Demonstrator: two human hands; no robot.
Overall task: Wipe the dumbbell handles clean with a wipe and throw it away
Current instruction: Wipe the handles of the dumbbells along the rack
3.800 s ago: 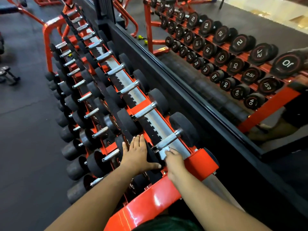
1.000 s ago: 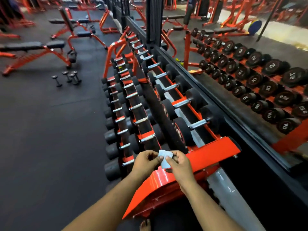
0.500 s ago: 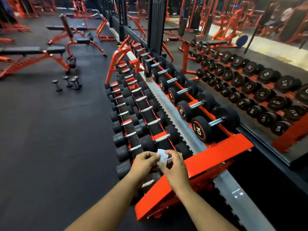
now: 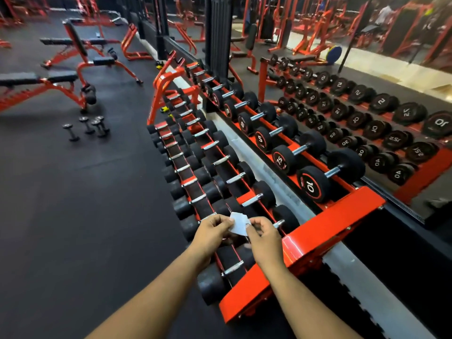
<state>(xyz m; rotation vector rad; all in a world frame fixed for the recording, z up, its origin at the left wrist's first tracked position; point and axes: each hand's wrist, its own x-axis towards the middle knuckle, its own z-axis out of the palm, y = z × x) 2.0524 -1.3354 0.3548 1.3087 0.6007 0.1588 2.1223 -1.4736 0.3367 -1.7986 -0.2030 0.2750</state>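
Wipe (image 4: 238, 226): pinched by left grip (image 4: 213, 231) and right grip (image 4: 263, 234) | above rack (image 4: 330, 226) | handles (image 4: 252, 200): untouched now; disposal pending.

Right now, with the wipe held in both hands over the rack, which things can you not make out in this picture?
- The wipe: left hand and right hand pinch its edges; whether it is dirty is too small to tell in the head view.
- The handle of the nearest dumbbell on the rack: clean or not cannot be seen.
- A bin: none in view.
- Weight numbers on the lower tiers face away.
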